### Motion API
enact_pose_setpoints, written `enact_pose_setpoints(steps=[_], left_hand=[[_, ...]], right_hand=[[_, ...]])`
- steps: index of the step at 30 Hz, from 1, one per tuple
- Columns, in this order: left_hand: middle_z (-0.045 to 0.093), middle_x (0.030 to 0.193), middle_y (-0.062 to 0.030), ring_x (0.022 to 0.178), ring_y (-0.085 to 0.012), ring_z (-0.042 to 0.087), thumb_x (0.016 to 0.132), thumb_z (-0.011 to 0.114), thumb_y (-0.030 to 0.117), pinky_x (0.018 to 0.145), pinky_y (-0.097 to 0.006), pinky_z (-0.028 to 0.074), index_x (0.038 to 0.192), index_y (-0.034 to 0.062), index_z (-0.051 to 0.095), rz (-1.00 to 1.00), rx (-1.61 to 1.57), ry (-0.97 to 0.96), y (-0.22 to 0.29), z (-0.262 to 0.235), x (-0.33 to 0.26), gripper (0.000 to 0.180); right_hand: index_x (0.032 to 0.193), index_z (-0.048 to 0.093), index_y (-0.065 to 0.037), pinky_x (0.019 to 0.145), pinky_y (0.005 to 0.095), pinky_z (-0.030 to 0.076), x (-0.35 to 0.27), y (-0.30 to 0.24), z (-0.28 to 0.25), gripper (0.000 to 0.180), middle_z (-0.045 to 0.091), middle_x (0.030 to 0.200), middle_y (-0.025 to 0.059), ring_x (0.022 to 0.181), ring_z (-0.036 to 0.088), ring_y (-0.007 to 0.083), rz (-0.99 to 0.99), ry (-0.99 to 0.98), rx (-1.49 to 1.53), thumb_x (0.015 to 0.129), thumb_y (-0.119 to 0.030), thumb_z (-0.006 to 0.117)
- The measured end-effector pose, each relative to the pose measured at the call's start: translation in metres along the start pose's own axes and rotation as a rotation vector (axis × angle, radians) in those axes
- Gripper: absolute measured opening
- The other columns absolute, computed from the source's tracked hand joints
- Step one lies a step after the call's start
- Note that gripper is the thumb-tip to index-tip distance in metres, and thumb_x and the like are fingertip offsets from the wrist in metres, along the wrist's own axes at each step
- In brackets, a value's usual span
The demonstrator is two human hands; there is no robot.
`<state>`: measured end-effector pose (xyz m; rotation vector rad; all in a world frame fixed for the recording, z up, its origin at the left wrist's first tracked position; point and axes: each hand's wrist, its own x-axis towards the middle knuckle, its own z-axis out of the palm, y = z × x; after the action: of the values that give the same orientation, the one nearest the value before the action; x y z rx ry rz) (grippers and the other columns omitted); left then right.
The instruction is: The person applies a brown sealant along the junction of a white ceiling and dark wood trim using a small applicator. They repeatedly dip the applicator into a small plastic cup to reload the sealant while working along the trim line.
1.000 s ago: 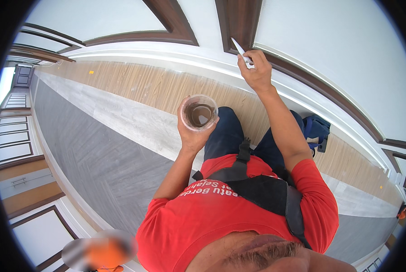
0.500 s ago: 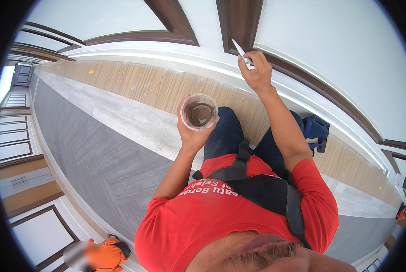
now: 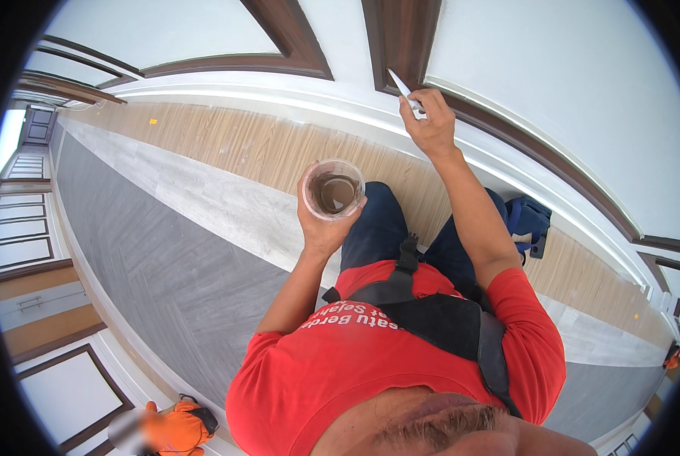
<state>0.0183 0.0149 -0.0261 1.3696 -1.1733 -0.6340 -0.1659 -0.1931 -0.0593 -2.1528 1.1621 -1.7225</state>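
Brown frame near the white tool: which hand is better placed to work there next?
Right hand, likely: it holds the white tool, tip over the frame. The left hand holds a cup, farther away.

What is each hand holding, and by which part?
The left hand holds a cup around its side; the right hand holds a white tool by its wider end.

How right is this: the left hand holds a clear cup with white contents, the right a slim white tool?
No: the head view shows brown contents in the clear cup. The left hand holds that cup, the right hand the slim white tool.
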Motion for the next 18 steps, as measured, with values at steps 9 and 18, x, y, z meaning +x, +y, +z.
enact_pose_setpoints(steps=[9, 18], left_hand=[[0.058, 0.131, -0.0149, 0.121, -0.0250, 0.060, 0.068, 0.093, 0.005, 0.104, -0.038, 0.049, 0.147, -0.0003, 0.038, -0.007, 0.016, 0.000, -0.0007, -0.0008, -0.0008, 0.096], [0.058, 0.131, -0.0148, 0.121, -0.0247, 0.060, 0.068, 0.093, 0.005, 0.104, -0.038, 0.049, 0.146, -0.0005, 0.038, -0.012, 0.012, 0.005, -0.0005, -0.0003, -0.0011, 0.096]], right_hand=[[0.088, 0.068, -0.005, 0.061, 0.0344, 0.055, -0.0050, 0.0035, 0.0014, 0.013, 0.067, 0.085, 0.0090, 0.070, 0.067, 0.0254, -0.037, -0.024, -0.030, 0.082, -0.005, 0.079], [0.087, 0.067, -0.006, 0.060, 0.0348, 0.054, -0.0083, 0.0032, 0.0012, 0.013, 0.066, 0.085, 0.0072, 0.071, 0.068, 0.0253, -0.048, -0.036, -0.049, 0.081, -0.004, 0.079]])
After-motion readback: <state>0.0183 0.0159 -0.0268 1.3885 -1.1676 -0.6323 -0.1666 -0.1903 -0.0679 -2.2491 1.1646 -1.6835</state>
